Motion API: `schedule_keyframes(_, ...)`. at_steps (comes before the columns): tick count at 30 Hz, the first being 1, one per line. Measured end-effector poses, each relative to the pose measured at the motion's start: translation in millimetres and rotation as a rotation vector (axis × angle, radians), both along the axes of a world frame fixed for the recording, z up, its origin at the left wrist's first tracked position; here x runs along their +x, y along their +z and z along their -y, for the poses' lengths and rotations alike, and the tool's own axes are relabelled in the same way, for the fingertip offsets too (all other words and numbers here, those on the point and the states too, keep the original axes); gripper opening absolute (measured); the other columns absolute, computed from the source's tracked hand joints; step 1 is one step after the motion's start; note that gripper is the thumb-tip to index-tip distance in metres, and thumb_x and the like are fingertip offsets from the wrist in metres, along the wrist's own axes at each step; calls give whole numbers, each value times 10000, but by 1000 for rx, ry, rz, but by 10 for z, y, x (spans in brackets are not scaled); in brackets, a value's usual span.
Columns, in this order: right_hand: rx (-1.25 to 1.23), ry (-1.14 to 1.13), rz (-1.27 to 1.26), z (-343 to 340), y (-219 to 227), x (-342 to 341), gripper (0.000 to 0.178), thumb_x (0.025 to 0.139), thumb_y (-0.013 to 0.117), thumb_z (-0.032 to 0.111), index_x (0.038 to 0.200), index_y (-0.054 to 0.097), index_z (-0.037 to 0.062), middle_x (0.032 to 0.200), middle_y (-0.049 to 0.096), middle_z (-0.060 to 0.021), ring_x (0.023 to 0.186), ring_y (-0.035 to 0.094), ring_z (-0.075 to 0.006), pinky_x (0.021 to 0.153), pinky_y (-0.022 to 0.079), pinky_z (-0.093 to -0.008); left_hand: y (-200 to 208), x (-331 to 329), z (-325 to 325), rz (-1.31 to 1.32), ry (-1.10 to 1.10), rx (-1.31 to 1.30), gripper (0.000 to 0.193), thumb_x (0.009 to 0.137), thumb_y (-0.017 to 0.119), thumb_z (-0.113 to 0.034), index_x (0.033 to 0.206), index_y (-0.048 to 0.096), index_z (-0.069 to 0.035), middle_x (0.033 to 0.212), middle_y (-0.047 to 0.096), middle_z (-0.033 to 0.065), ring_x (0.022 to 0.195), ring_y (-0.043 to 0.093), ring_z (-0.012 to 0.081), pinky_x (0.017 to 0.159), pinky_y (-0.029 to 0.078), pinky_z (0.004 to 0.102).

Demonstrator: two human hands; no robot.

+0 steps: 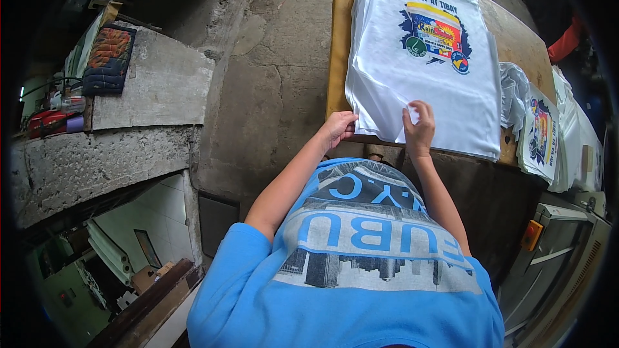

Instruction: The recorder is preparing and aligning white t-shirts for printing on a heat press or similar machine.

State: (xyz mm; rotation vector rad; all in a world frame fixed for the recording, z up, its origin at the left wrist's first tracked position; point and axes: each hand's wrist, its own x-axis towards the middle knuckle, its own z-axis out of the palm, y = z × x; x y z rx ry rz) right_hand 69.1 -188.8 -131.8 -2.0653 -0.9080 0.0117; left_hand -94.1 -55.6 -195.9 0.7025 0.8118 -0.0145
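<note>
A stack of white T-shirts (451,109) with a colourful printed design lies on a wooden table (340,45), hems toward me. My left hand (338,127) pinches the edge of the shirts at the stack's near left corner. To its right, my right hand (420,127) bends over the near hem, thumb and curled fingers at a raised fold of the top T-shirt. That fold slants from the left side down to my right fingers. Layered cloth edges show along the stack's left side. The fingertips of my left hand are partly hidden by the cloth.
More printed white shirts (540,132) hang over the table's right end, beside a bunched white cloth (514,93). A grey metal cabinet with an orange switch (532,235) stands at the lower right. Leftward are a concrete ledge (155,80) and a folded patterned mat (109,58).
</note>
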Motion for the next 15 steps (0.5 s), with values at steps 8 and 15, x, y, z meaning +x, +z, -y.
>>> schedule_keyframes(8,-145,651,-10,-53,-62,-229,220,713,639,102,913,594,20,900,584,-126,786,589,-272,683,473,-323,29,28,-19,56,-11,47,70,852,501,-124,843,536,-65,714,540,-10,611,533,73,588,480,216)
schedule_keyframes(15,-110,425,-415,-91,-252,-141,118,750,600,83,794,613,-25,742,628,-106,626,610,-175,597,486,-283,11,2,10,32,22,55,69,851,499,-121,835,536,-65,710,536,-11,618,536,76,601,484,220)
